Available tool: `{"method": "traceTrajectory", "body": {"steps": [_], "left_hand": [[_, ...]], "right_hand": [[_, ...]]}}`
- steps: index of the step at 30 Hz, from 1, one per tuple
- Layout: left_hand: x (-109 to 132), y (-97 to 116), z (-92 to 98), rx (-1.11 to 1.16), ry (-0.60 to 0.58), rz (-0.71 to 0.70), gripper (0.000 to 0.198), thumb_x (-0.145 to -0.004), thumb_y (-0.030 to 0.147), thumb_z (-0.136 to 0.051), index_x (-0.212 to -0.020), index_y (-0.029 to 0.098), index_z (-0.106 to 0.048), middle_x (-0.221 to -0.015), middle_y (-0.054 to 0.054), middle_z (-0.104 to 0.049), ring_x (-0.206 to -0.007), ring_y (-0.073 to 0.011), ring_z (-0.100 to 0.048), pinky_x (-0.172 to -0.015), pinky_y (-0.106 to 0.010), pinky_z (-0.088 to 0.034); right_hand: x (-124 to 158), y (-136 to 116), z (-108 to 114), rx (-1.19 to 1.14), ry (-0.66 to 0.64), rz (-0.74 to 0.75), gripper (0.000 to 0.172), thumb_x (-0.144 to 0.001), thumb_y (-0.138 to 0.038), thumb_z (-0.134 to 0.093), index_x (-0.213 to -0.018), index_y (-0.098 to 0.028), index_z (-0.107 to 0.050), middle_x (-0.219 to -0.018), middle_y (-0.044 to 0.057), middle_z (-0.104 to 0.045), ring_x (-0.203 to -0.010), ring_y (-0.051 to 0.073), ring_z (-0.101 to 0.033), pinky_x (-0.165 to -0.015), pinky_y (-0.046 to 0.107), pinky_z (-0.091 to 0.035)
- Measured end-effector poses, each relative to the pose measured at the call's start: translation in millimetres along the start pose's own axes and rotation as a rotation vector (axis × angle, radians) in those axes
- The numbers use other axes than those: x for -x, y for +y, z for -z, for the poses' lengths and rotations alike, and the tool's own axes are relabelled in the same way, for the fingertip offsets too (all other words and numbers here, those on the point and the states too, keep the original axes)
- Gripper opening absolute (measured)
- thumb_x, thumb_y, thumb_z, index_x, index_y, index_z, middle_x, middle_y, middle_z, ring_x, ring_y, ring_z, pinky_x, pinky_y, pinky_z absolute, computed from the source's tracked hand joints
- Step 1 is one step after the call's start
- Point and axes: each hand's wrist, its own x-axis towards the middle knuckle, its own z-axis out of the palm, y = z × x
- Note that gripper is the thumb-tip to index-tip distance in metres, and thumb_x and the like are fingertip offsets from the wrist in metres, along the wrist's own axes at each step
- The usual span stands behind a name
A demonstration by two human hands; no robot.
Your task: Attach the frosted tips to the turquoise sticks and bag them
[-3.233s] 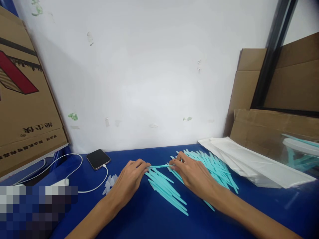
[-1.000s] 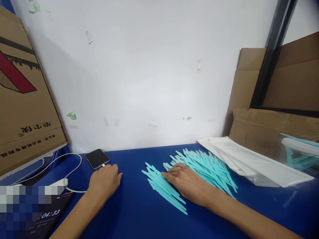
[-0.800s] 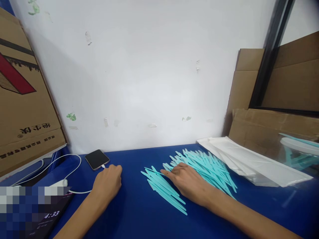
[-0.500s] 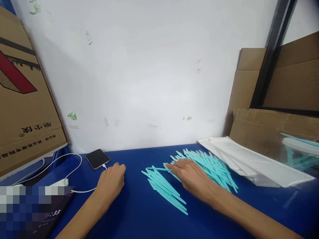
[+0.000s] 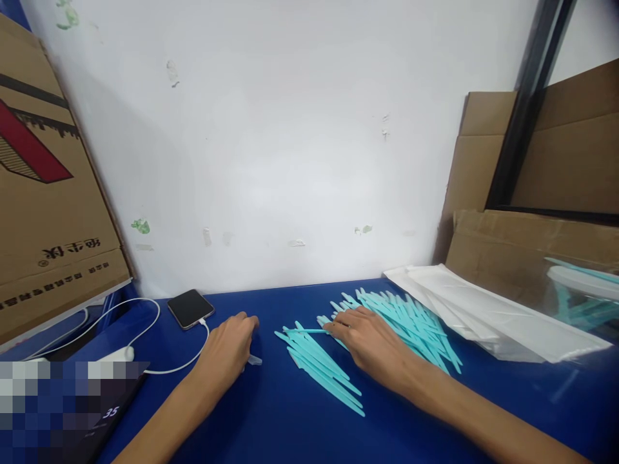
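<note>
My right hand (image 5: 362, 338) pinches one end of a slim turquoise plastic stick (image 5: 305, 330), which points left, level, above a smaller group of like sticks (image 5: 322, 370). Under and behind that hand spreads a larger heap of turquoise sticks (image 5: 411, 325), many with pale translucent tips. To the left, my left hand (image 5: 228, 347) is closed, knuckles up, close over the blue table (image 5: 271, 425). A small clear plastic piece (image 5: 255, 360) pokes out from beneath its fingers; the fingertips themselves are hidden.
White plastic bags (image 5: 483, 316) lie at the right, beside a clear container (image 5: 580, 296) with turquoise sticks. A phone (image 5: 190, 309) on a white cable rests at back left. Another screen (image 5: 101, 419) sits front left. Cardboard boxes (image 5: 58, 212) stand at the left and right; a white wall rises behind.
My left hand has shifted slightly right, and the clear piece now shows beside it. The stick in my right hand has tilted a little; that hand has barely moved.
</note>
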Motion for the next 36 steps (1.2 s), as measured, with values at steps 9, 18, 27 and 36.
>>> {"method": "traceTrajectory", "body": {"steps": [9, 18, 27, 36], "left_hand": [[-6, 4, -11.0, 0.446, 0.330, -0.158, 0.038, -0.100, 0.025, -0.032, -0.116, 0.022, -0.066, -0.105, -0.007, -0.065, -0.086, -0.0190, -0.067, -0.076, -0.030, -0.052], [-8, 11, -9.0, 0.525, 0.359, -0.189, 0.034, -0.097, 0.024, -0.036, -0.110, 0.019, -0.067, -0.101, -0.008, -0.072, -0.089, -0.0223, -0.068, -0.080, -0.037, -0.055], [-5, 14, -18.5, 0.468, 0.310, -0.265, 0.033, -0.094, 0.016, -0.043, -0.119, 0.022, -0.065, -0.106, -0.006, -0.073, -0.098, -0.0238, -0.067, -0.086, -0.041, -0.054], [-3, 19, -16.8, 0.478, 0.327, -0.374, 0.030, -0.095, 0.012, -0.045, -0.108, 0.022, -0.069, -0.102, -0.004, -0.073, -0.097, -0.0210, -0.064, -0.084, -0.036, -0.054]], "right_hand": [[1, -5, 9, -0.119, 0.093, -0.037, 0.024, -0.102, -0.019, -0.044, -0.110, -0.019, -0.067, -0.094, 0.007, -0.073, -0.086, 0.020, -0.068, -0.083, 0.035, -0.047], [1, -2, 8, -0.163, 0.212, -0.059, 0.024, -0.102, -0.025, -0.046, -0.111, -0.023, -0.068, -0.094, 0.005, -0.075, -0.087, 0.020, -0.070, -0.083, 0.034, -0.049], [2, 0, 4, -0.229, 0.268, -0.021, 0.025, -0.103, -0.025, -0.044, -0.112, -0.024, -0.067, -0.098, 0.004, -0.075, -0.088, 0.018, -0.070, -0.084, 0.032, -0.049], [2, 3, 2, -0.190, 0.270, -0.029, 0.026, -0.104, -0.029, -0.044, -0.111, -0.024, -0.069, -0.087, 0.004, -0.074, -0.078, 0.018, -0.068, -0.073, 0.030, -0.048]]}}
